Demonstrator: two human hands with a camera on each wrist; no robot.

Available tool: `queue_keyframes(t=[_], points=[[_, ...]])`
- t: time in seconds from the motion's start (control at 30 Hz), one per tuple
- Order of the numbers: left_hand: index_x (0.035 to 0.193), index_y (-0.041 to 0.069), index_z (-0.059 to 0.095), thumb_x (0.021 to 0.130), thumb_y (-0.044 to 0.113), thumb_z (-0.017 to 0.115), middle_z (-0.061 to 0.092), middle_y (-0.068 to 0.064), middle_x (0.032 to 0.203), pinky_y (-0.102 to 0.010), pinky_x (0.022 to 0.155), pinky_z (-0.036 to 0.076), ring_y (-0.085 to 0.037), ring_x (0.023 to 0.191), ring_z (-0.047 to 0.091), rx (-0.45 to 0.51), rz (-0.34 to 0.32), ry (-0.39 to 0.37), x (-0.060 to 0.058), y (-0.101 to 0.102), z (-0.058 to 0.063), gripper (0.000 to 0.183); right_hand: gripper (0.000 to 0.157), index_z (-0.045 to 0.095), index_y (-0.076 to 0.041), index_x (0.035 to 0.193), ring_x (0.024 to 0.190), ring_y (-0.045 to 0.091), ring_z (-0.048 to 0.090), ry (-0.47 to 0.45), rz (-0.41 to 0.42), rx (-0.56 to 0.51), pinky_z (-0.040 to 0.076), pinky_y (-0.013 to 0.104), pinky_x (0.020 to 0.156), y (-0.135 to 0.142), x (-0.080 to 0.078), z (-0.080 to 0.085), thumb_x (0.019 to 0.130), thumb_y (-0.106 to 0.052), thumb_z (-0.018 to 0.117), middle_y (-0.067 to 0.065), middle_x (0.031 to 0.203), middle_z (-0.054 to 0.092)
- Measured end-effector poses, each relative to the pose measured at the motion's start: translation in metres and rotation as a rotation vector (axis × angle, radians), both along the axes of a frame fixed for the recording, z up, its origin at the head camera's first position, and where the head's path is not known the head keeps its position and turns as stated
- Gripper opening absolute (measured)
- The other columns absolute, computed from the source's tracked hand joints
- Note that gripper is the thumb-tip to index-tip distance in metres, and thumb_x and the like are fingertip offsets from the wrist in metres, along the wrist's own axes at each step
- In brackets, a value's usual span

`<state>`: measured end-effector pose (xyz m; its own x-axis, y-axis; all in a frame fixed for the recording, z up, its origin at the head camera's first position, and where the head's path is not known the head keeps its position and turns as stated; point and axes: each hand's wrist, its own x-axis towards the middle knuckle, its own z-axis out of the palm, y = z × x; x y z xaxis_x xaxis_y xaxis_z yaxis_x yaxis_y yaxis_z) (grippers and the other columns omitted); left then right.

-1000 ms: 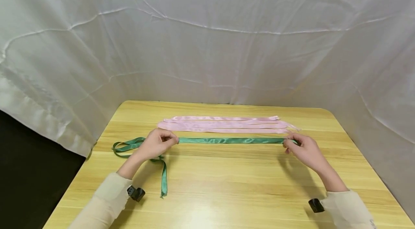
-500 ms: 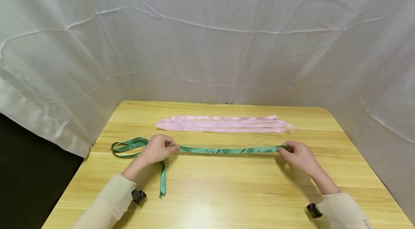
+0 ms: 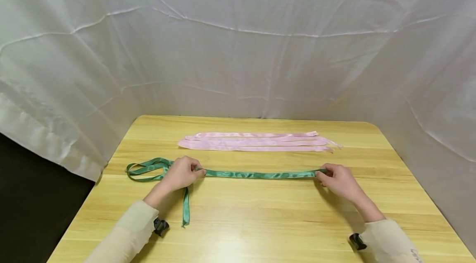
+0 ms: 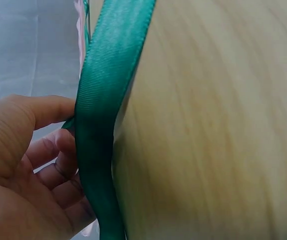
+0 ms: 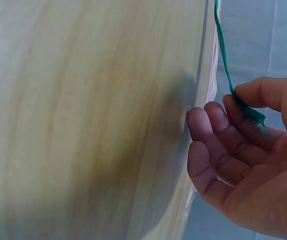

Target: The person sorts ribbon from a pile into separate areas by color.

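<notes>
A shiny green ribbon [image 3: 256,175] runs nearly straight from side to side between the two hands. My left hand [image 3: 183,174] pinches it between thumb and finger. Beyond that hand the green ribbon lies in loose loops on the left, and one tail points toward the front. In the left wrist view, a wide stretch of green ribbon [image 4: 106,95] passes in front of the left fingers. My right hand [image 3: 341,182] pinches the other end; in the right wrist view its frayed tip [image 5: 258,118] sticks out past the thumb, the other fingers loosely curled.
Several pink ribbons [image 3: 253,143] lie side by side across the back of the wooden table [image 3: 260,221]. A pale cloth [image 3: 238,68] hangs behind and at both sides. Small black devices are strapped at both wrists.
Both hands have brought the green ribbon nearer the table's front, away from the pink ribbons. The right hand has also shifted slightly left. Both grips stay the same.
</notes>
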<state>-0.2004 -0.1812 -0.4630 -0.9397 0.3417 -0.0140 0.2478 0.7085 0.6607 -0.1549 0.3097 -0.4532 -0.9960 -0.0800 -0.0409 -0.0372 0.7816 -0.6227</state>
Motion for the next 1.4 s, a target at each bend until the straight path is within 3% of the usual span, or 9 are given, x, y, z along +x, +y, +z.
queue_keyframes(t=[0.23, 0.53, 0.93, 1.27, 1.4], points=[[0.079, 0.015, 0.077, 0.098, 0.018, 0.074, 0.033, 0.007, 0.054, -0.024, 0.053, 0.026, -0.01, 0.05, 0.027, -0.038, 0.027, 0.03, 0.0, 0.002, -0.003, 0.019, 0.021, 0.072, -0.007, 0.103, 0.06, 0.012, 0.052, 0.005, 0.003, 0.016, 0.04, 0.026, 0.055, -0.001, -0.002, 0.0, 0.105, -0.026, 0.063, 0.004, 0.077, 0.068], [0.085, 0.014, 0.08, 0.097, 0.019, 0.075, 0.04, 0.006, 0.054, -0.024, 0.051, 0.024, -0.01, 0.05, 0.03, -0.087, 0.058, 0.067, -0.002, 0.007, -0.005, 0.014, 0.022, 0.074, -0.005, 0.107, 0.055, 0.011, 0.048, 0.027, 0.01, 0.025, 0.038, 0.026, 0.052, -0.005, -0.008, 0.0, 0.105, -0.023, 0.063, 0.003, 0.075, 0.068], [0.083, 0.013, 0.078, 0.097, 0.018, 0.075, 0.046, 0.006, 0.052, -0.024, 0.049, 0.026, -0.009, 0.047, 0.032, -0.1, 0.069, 0.083, -0.007, 0.007, -0.006, 0.015, 0.02, 0.073, -0.002, 0.106, 0.059, 0.014, 0.052, 0.042, 0.003, 0.054, 0.042, 0.028, 0.054, -0.009, -0.017, -0.004, 0.104, -0.019, 0.062, 0.002, 0.074, 0.066], [0.099, 0.011, 0.076, 0.097, 0.02, 0.074, 0.063, 0.001, 0.068, -0.029, 0.052, 0.038, -0.014, 0.055, 0.049, -0.13, 0.141, 0.107, -0.005, 0.002, -0.002, 0.01, 0.016, 0.074, -0.001, 0.103, 0.075, 0.019, 0.06, 0.14, -0.021, 0.124, 0.049, 0.036, 0.069, -0.01, -0.018, -0.006, 0.099, -0.014, 0.065, 0.01, 0.09, 0.074], [0.108, 0.008, 0.076, 0.098, 0.02, 0.073, 0.069, -0.003, 0.079, -0.03, 0.055, 0.042, -0.014, 0.061, 0.056, -0.135, 0.166, 0.141, -0.001, -0.005, 0.002, 0.016, 0.024, 0.074, 0.004, 0.111, 0.092, 0.035, 0.069, 0.161, -0.052, 0.145, 0.055, 0.05, 0.082, -0.011, -0.016, -0.004, 0.099, -0.013, 0.063, 0.023, 0.106, 0.075]])
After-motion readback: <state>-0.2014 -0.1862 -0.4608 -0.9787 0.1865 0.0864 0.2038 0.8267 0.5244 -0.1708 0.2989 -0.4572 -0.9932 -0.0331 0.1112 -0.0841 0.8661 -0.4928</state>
